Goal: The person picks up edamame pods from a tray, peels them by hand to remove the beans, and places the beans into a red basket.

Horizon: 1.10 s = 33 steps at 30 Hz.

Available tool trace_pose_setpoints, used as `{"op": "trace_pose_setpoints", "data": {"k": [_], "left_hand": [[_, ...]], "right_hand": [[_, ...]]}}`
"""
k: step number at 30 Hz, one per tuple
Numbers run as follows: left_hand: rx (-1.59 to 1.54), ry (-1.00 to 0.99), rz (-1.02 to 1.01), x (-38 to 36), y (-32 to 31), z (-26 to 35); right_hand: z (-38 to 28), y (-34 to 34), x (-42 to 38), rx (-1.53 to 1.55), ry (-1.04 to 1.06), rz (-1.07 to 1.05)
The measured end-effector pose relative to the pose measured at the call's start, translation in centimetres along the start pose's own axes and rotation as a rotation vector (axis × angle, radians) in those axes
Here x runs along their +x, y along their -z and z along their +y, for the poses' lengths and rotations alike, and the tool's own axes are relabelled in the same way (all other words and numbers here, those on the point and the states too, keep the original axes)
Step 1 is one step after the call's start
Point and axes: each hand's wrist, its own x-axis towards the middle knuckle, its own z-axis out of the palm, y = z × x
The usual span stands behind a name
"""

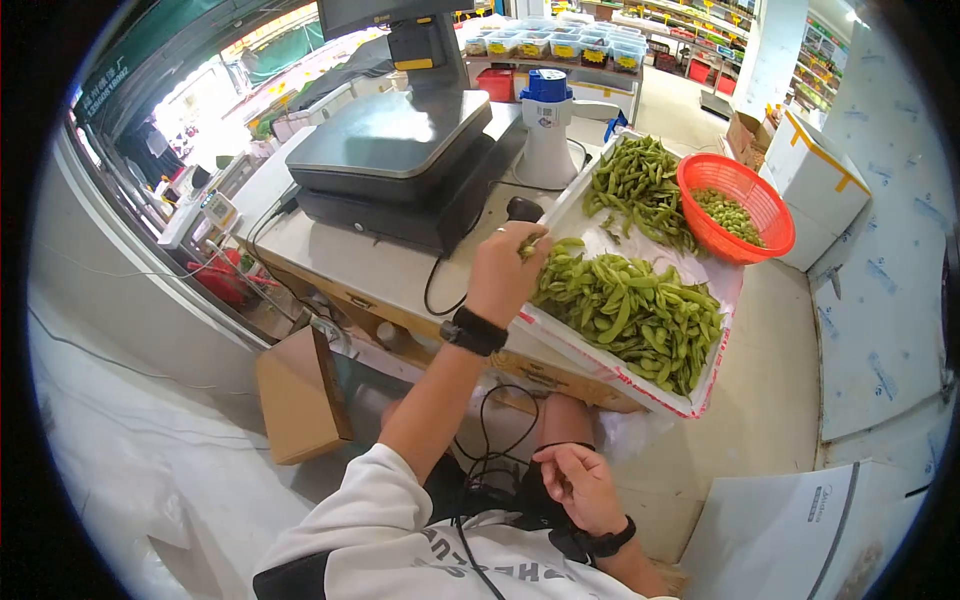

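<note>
My left hand (508,270), with a black watch on its wrist, is at the near-left edge of a white foam tray (640,392). Its fingers are closed on a green bean pod (529,246). Beside it lies a large heap of green bean pods (635,315). A second heap of pods (640,185) fills the tray's far end. An orange-red plastic basket (762,245) holding shelled green beans (728,215) rests on the tray's right rim. Low over my lap, my right hand (585,488) is curled, its fingers bent inward; whatever they may hold is hidden.
A scale (390,165) stands on the counter (330,235) to the left of the tray, with a white and blue megaphone (547,130) beyond it. Black cables (490,430) hang near my knees. A cardboard box (300,395) is at lower left; a white foam box (815,190) stands at right.
</note>
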Motion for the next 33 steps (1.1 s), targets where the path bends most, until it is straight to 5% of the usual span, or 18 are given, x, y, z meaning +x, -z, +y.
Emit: {"op": "trace_pose_setpoints", "data": {"k": [4,9,10,12,15,21,33], "left_hand": [[-0.459,0.388,-0.26,-3.0,5.3,4.0],[-0.759,0.498,-0.806,-11.4,8.3,5.6],[-0.817,0.644,-0.878,-12.5,8.8,5.8],[-1.036,0.928,-0.825,-14.7,9.4,4.5],[-0.815,0.89,-0.848,-16.6,10.0,3.6],[-1.049,1.024,-0.797,-18.8,10.4,2.9],[-1.252,1.218,-0.531,-20.6,10.7,1.1]], "right_hand": [[-0.9,-0.2,0.8,-0.007,0.084,0.013],[-0.4,-1.4,2.4,-0.275,0.244,0.034],[-0.2,-1.4,2.9,-0.347,0.276,0.0],[0.8,-1.1,3.5,-0.486,0.322,-0.063],[2.3,-1.7,3.9,-0.545,0.368,-0.026],[3.5,-1.9,4.4,-0.47,0.192,-0.084],[2.6,-2.5,4.7,-0.364,0.312,0.097]]}}
